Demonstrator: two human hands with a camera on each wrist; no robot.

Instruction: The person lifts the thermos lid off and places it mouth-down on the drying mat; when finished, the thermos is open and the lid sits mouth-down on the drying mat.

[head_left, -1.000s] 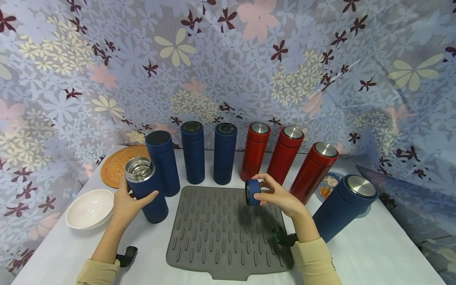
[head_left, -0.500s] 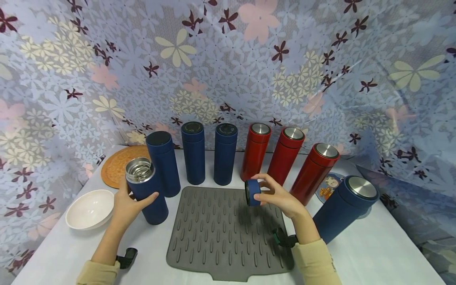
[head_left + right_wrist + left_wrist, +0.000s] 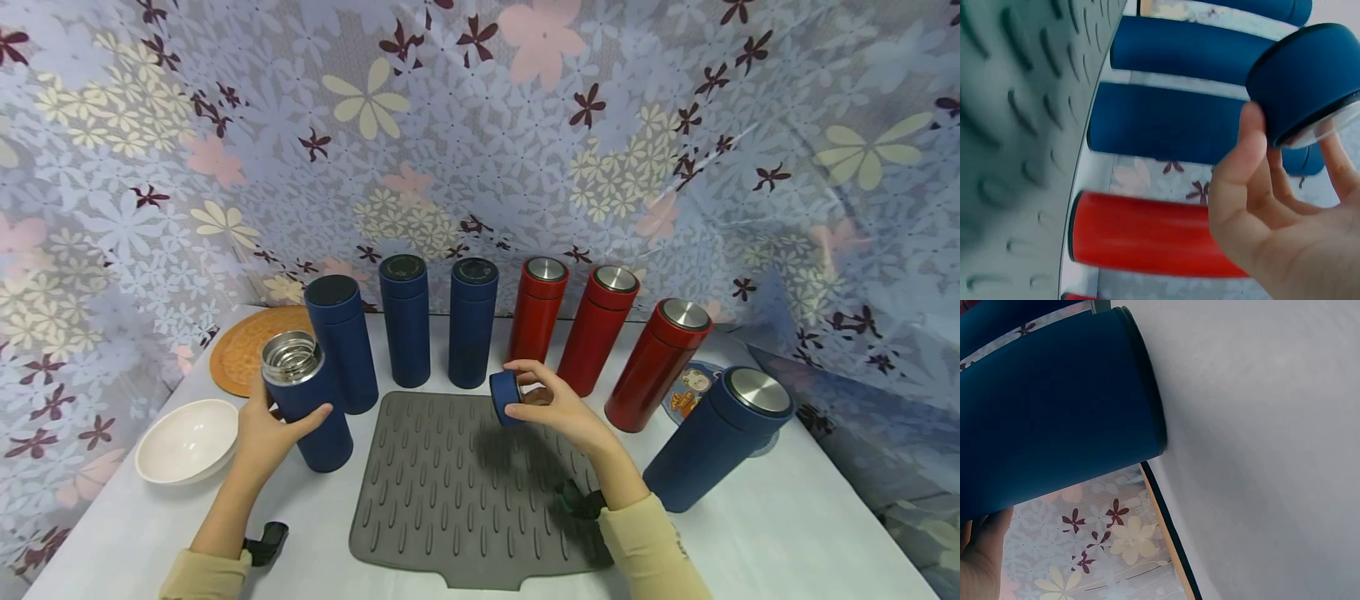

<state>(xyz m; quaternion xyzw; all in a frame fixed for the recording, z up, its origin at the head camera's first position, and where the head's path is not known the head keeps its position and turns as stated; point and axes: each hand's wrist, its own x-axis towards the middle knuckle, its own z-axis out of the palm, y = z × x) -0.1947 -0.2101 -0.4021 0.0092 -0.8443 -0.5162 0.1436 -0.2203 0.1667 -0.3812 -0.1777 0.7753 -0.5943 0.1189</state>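
Observation:
At the left in the head view, my left hand [image 3: 262, 437] grips a blue thermos bottle [image 3: 326, 437] whose steel mouth is uncovered. The left wrist view shows the dark base of this bottle [image 3: 1060, 406] right at the white tabletop, with part of the left hand [image 3: 985, 562] at its side. Above the grey mat, my right hand [image 3: 558, 408] pinches a blue bottle lid [image 3: 505, 398] between thumb and fingers, tilted on its side. Seen from the right wrist, the lid [image 3: 1310, 75] has a dark rim and a clear inner part facing the palm.
Several capped blue bottles [image 3: 472, 333] and red bottles [image 3: 600, 325] stand along the back. A larger blue bottle [image 3: 712, 446] is at the right, near a round patterned mat [image 3: 692, 383]. A ribbed grey mat [image 3: 450, 483] lies centrally. At left are a white bowl [image 3: 187, 446] and an orange-brown round board [image 3: 240, 354].
My right hand has moved left and slightly up with the lid, toward the uncovered bottle. The left hand and its bottle have stayed in place.

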